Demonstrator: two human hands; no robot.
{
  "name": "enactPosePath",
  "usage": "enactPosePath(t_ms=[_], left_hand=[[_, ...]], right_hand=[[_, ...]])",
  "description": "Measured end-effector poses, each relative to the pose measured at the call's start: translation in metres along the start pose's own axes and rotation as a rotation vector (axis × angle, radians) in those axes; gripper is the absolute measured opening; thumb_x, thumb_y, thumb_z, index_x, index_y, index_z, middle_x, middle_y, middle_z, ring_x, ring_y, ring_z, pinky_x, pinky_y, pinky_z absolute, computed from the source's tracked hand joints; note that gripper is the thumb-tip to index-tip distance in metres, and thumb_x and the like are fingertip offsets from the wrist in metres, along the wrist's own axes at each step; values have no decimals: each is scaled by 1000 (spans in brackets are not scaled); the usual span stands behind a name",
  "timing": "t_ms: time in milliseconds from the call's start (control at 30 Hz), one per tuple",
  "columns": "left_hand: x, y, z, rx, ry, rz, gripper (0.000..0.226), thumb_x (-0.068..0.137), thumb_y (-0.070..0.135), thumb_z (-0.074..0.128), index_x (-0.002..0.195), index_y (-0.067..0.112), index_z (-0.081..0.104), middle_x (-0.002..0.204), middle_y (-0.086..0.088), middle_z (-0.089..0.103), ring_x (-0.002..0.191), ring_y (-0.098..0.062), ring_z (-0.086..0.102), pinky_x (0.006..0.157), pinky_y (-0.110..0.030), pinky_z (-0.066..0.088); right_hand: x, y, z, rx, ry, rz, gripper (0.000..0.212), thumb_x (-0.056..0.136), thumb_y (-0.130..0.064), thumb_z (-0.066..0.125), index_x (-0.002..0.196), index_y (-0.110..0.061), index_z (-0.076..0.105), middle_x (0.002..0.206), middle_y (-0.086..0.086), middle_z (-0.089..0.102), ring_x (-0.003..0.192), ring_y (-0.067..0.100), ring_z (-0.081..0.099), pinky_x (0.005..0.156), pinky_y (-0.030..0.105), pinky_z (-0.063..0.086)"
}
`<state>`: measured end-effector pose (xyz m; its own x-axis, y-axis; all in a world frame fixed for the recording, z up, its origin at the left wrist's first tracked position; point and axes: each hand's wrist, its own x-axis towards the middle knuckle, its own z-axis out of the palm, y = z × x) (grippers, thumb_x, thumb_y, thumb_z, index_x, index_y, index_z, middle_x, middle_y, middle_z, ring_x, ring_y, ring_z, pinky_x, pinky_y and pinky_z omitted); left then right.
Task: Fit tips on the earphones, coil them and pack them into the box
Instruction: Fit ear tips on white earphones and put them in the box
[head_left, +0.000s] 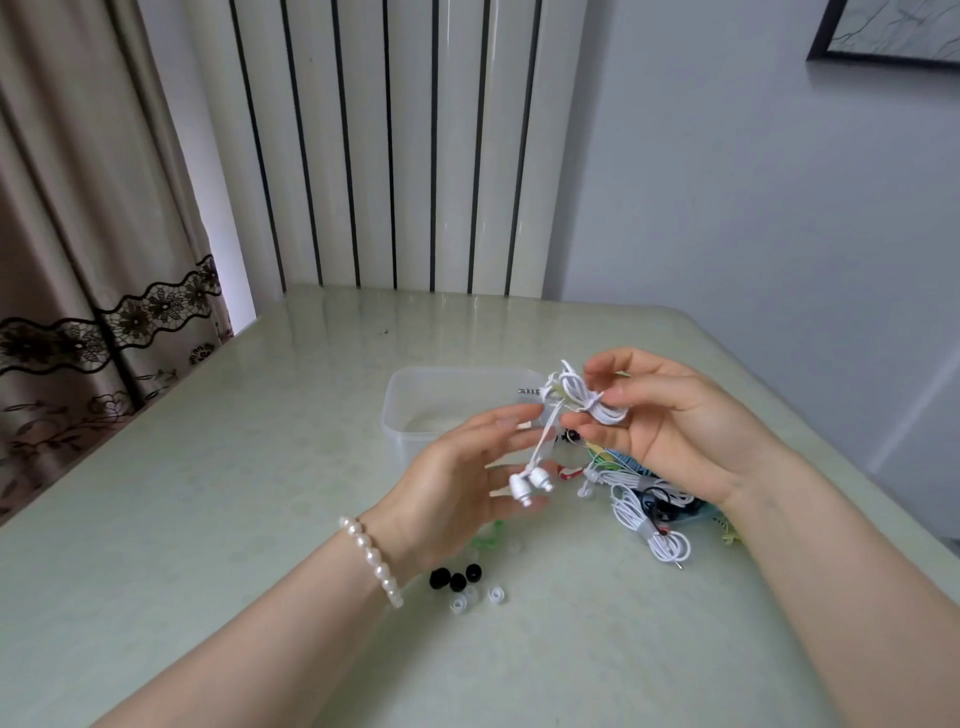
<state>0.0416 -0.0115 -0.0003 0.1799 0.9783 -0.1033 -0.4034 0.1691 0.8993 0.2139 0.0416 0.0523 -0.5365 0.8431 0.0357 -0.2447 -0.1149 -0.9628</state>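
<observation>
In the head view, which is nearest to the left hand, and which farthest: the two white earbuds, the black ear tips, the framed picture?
1. White earbuds: hanging against the left hand's fingers.
2. Black ear tips: on the table, below the wrist.
3. Framed picture: on the wall, upper right.

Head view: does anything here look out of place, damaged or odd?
Nothing looks damaged. The white earbuds dangling by the left hand have bare nozzles, with no tips fitted, though the right hand already holds their white coiled cable. Black and clear tips lie loose on the table.
</observation>
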Motion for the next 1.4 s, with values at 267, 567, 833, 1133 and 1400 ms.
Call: enactPosePath(t_ms=[267,567,833,1133,1400], left_hand=[[4,-2,-4,-227,-2,-199,18,83,7,48,92,2,62,74,-14,68,58,-18,67,54,-25,56],[7,-7,-10,-166,64,-143,17,89,-2,46,92,-5,63,80,-14,64,63,-17,68,64,-27,59],[4,-13,-3,95,47,-209,13,90,11,52,91,6,64,75,-6,66,56,-12,64,53,-22,54],[-2,-10,6,24,-76,-323,31,98,21,37,95,3,62,79,-15,69,60,-20,68,55,-26,56],[4,-6,-8,-100,34,-184,15,87,-1,49,90,-1,63,68,-10,65,58,-13,65,58,-23,57]], right_hand=[[11,11,-23,-143,97,76,35,64,17,38,57,-7,63,66,15,58,57,22,61,49,25,48],[14,35,-11,-179,32,271,2,46,-8,46,45,-8,49,59,11,46,52,20,36,44,22,25],[12,37,-6,30,-105,229,43,34,-35,92,62,-15,66,64,1,51,51,11,44,44,20,33],[9,35,1,-46,-57,80,4,64,-4,59,63,-9,60,60,2,55,54,14,45,50,23,36],[11,37,-7,-557,35,102,19,60,-11,65,49,-15,51,62,9,44,56,15,40,55,28,32]])
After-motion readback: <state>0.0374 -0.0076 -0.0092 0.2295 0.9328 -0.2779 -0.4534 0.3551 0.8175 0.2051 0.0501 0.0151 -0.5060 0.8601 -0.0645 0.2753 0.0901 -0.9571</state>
